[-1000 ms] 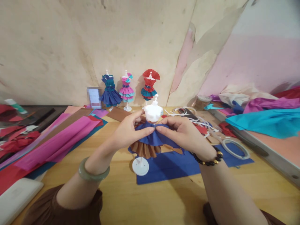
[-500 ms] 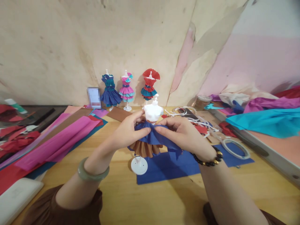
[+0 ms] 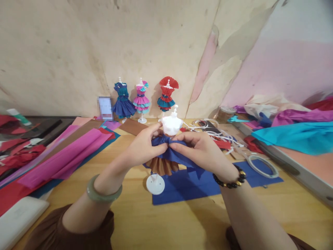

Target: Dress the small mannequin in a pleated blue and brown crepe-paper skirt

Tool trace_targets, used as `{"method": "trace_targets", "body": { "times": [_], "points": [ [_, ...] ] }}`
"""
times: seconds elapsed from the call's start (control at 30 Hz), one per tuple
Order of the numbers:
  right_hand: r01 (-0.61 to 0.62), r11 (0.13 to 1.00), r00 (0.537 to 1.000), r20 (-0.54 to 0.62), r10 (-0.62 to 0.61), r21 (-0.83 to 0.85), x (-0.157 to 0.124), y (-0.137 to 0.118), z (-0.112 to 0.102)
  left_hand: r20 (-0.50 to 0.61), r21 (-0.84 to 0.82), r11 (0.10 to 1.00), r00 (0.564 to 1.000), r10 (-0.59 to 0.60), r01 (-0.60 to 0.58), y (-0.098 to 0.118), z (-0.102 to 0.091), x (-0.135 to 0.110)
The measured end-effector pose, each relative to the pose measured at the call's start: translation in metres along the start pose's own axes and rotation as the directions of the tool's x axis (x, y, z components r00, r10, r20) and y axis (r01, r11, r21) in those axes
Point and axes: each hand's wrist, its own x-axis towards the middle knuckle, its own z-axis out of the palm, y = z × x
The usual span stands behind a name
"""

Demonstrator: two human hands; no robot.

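Observation:
A small white mannequin (image 3: 171,124) on a round white stand (image 3: 155,184) rises at the table's middle. A pleated brown paper skirt (image 3: 161,166) hangs from its waist. Over that lies a strip of blue crepe paper (image 3: 182,159). My left hand (image 3: 144,147) pinches the blue paper at the waist from the left. From the right, my right hand (image 3: 201,151) pinches the same paper, fingertips almost meeting the left's. Both hands are closed on it.
Three dressed mannequins (image 3: 142,100) stand by the wall behind. Pink, brown and red paper sheets (image 3: 65,152) lie at the left; a blue sheet (image 3: 192,185) lies under the stand. White strips and a tape ring (image 3: 261,166) lie at the right, beside teal and purple paper (image 3: 299,133).
The blue paper has been gathered tighter at the mannequin's waist, so more of the brown skirt shows below. Both hands stayed at the waist, shifting only slightly.

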Motion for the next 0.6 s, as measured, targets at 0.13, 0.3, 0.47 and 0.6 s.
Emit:
{"method": "trace_targets", "body": {
  "times": [0.13,0.3,0.47,0.6],
  "points": [
    [-0.017,1.0,0.999,-0.026,0.018,0.021,0.0,0.001,0.002,0.004,0.012,1.0,1.0,0.003,-0.003,0.001,0.001,0.001],
    [-0.007,0.999,0.996,-0.085,0.004,-0.039,0.0,-0.003,0.005,0.007,0.018,1.0,1.0,0.011,-0.011,0.002,0.0,0.001],
    [-0.019,0.999,0.986,-0.166,0.013,-0.035,0.001,-0.004,0.011,-0.006,0.041,0.999,1.0,-0.006,0.006,0.002,0.0,0.001],
    [-0.025,1.0,0.982,-0.188,0.025,0.0,0.003,-0.003,0.014,-0.008,0.028,1.0,1.0,-0.007,0.007,0.001,0.001,0.0]
  ]
}}
